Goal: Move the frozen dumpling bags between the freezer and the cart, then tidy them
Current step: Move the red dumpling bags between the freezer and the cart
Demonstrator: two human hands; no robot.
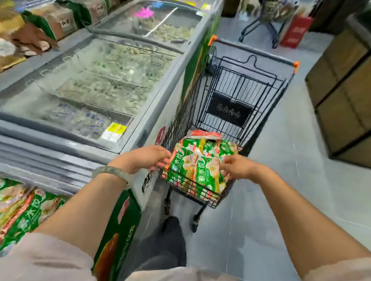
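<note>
Supermarket aisle, chest freezer point(110, 87) alongside. Dumpling bags point(200, 164) stacked at cart point(243, 94) near end. Left hand point(146, 157) and right hand point(238, 166) half-curled on stack's sides, grip unconfirmed. Recommend: clamp firmly, lift level.

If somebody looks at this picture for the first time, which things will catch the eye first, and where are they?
First, the bright green and red printed plastic dumpling bags, piled in the black wire shopping cart at centre. The person's left hand and right hand reach to the pile from either side. To the left runs a long grey chest freezer with glass lids, more green bags at bottom left.
</note>
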